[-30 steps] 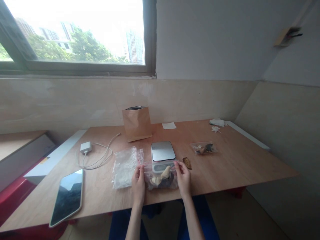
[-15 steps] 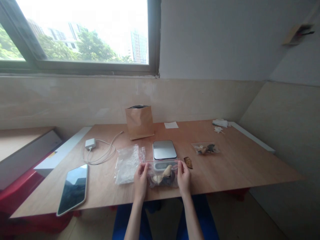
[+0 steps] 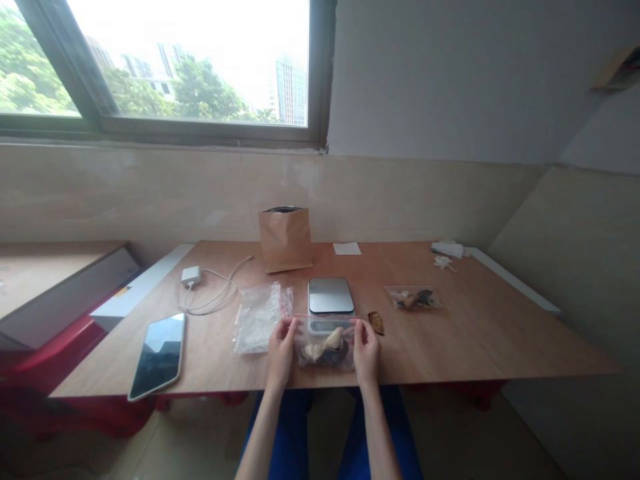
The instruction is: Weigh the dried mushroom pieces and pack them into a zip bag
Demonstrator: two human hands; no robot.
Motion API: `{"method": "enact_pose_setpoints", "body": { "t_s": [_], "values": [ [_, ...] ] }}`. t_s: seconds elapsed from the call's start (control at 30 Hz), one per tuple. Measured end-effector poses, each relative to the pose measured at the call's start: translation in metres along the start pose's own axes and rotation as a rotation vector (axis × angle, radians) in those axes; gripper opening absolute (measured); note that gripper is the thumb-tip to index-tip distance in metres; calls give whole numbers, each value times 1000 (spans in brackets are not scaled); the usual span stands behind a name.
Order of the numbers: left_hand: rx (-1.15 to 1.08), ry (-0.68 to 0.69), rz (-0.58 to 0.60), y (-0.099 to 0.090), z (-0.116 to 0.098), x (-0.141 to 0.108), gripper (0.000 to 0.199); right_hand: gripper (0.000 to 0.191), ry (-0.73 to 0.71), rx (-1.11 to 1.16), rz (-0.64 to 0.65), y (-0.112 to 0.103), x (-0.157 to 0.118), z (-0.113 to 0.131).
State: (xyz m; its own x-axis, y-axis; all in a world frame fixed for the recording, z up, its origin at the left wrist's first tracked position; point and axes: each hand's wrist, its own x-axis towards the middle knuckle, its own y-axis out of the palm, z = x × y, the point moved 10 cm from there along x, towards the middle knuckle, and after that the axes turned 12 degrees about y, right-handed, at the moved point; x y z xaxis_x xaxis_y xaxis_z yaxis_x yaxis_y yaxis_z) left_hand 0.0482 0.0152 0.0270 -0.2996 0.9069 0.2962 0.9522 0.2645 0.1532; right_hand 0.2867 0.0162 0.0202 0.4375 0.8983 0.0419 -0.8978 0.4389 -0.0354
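Observation:
Between my two hands is a clear zip bag [image 3: 327,357] with pale and dark dried pieces inside. My left hand [image 3: 281,347] pinches its upper left corner, and my right hand [image 3: 367,347] pinches the upper right corner. The bag's red-lined top edge is stretched straight across. Behind it stands a small kitchen scale [image 3: 331,295] with a silver plate; the scale's display shows through the bag's upper part. A flat brown dried slice [image 3: 375,323] lies just right of my right hand. Left of my left hand lie several flat plastic bags [image 3: 257,320].
A brown paper pouch [image 3: 285,240] stands upright with its top open. Another filled zip bag [image 3: 413,297] lies to the right. A tablet [image 3: 159,357] overhangs the front left edge, near a white charger [image 3: 191,275] with cable. White paper [image 3: 347,249] and crumpled scraps [image 3: 447,249] lie at the back.
The camera view has shifted slightly, so the table and its objects appear a little higher and further right. Both hands keep their pinch on the zip bag's top corners.

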Motion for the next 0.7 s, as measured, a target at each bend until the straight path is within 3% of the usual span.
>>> {"method": "enact_pose_setpoints", "body": {
  "t_s": [0.27,0.43,0.7],
  "values": [
    [-19,-23,45,9,-2,1,31,34,59,60,115,12,0,-4],
    [0,-8,110,17,-6,1,29,35,52,57,72,8,2,1],
    [-20,-41,55,9,-2,0,28,37,21,67,37,5,3,5]
  ]
}}
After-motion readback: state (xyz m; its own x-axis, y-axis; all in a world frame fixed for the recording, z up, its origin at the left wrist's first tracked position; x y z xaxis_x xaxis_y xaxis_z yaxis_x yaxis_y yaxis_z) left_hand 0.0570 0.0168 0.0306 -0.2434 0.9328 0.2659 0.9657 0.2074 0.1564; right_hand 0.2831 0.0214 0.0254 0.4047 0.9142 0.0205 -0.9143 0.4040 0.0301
